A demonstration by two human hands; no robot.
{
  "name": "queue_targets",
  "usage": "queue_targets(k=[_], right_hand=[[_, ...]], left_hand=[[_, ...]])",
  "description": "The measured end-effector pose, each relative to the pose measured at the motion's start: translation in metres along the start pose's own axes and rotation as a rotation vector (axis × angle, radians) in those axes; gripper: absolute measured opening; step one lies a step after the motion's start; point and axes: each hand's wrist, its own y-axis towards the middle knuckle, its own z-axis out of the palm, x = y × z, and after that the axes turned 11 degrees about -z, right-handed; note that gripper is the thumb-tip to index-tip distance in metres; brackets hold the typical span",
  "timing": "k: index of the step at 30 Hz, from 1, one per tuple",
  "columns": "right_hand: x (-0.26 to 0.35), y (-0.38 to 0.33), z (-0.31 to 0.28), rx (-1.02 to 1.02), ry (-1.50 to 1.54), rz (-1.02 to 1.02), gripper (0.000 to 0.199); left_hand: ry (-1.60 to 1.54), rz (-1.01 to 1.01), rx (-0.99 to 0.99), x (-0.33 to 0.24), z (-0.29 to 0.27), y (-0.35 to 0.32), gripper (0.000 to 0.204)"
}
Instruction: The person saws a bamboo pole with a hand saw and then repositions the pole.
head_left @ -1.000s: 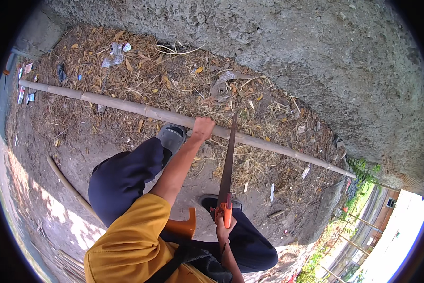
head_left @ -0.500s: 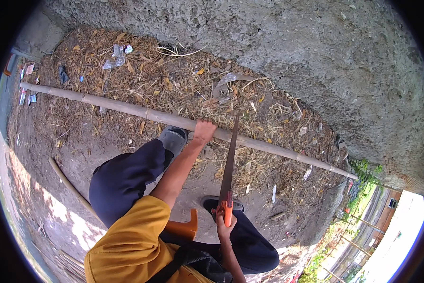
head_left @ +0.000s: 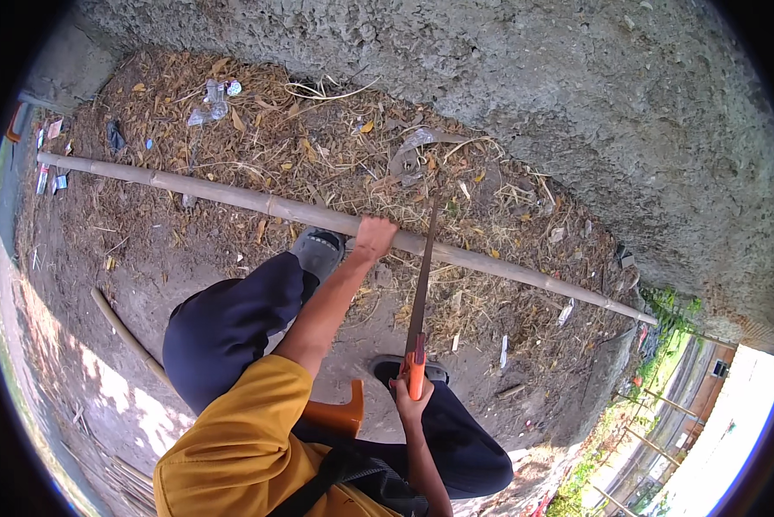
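Observation:
A long bamboo pole [head_left: 232,196] lies across the dirt from far left to lower right. My left hand [head_left: 375,236] grips it near its middle, beside my left foot in a grey shoe [head_left: 318,251] that presses on the pole. My right hand [head_left: 411,398] holds the orange handle of a hand saw [head_left: 421,293]. The saw's blade runs up from the handle and crosses the pole just right of my left hand. My right foot [head_left: 396,369] stands below the pole.
A rough concrete wall [head_left: 533,103] rises behind the pole, with dry straw and litter [head_left: 215,103] along its base. A thinner stick [head_left: 124,332] lies on the dirt at lower left. An orange stool [head_left: 335,418] sits under me. A fence and plants [head_left: 654,414] are at lower right.
The saw blade has shifted slightly along its length across the pole. My left hand and foot stay on the pole.

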Motion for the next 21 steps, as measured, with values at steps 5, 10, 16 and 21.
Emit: queue_targets(k=[5,10,16,21], right_hand=[[0.013,0.067,0.022,0.022,-0.114,-0.134,0.02],[0.001,-0.024,0.008,-0.108,0.033,-0.001,0.002],[0.011,0.067,0.016,-0.012,0.051,0.054,0.023],[0.017,-0.005,0.004,-0.05,0.117,0.098,0.019]], left_hand=[[0.006,0.008,0.051,0.004,-0.009,0.012,0.025],[0.001,0.017,0.152,0.001,-0.019,0.012,0.027],[0.007,0.015,0.126,0.0,-0.025,0.012,0.026],[0.026,0.01,0.232,0.005,-0.024,0.015,0.027]])
